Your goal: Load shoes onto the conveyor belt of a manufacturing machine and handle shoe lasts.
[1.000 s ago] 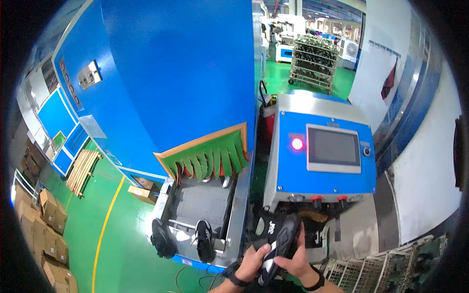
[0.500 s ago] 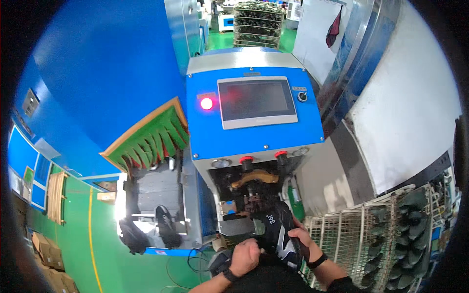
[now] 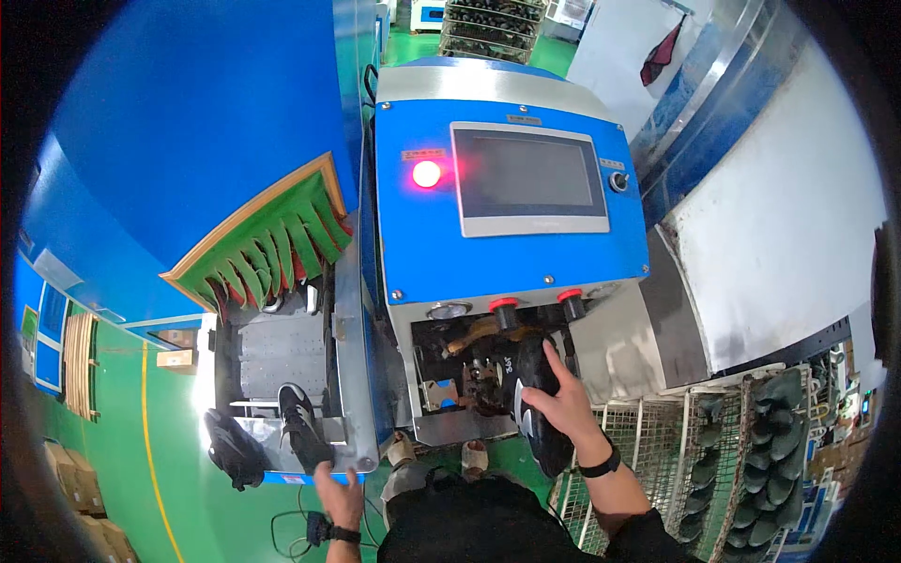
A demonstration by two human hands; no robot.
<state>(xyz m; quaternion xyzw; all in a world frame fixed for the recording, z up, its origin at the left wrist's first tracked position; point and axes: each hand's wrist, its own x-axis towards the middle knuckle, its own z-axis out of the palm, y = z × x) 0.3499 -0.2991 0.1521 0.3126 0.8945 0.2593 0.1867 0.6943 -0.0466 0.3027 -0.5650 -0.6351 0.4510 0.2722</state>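
Observation:
In my right hand [image 3: 563,403] is a black shoe [image 3: 542,427] with a white stripe, held upright in front of the blue machine's open working bay. My fingers wrap its side and the thumb lies across it. My left hand [image 3: 340,493] is at the near end of another black-and-white shoe [image 3: 300,427], its fingers stretched and the thumb apart; whether it touches that shoe is hard to tell. A second black shoe [image 3: 235,450] lies to the left of it, on the end of the conveyor [image 3: 272,366].
The blue machine [image 3: 516,258] has a dark screen [image 3: 530,178], a lit red lamp [image 3: 426,174] and red-collared knobs below. Green strips [image 3: 263,263] hang over the conveyor's far end. A wire rack [image 3: 648,450] with dark shoe parts stands at right. Cables [image 3: 286,530] lie on the floor.
My left hand has moved left from the machine's front to the shoes on the conveyor. My right hand has raised its shoe forward, and the view has shifted a little.

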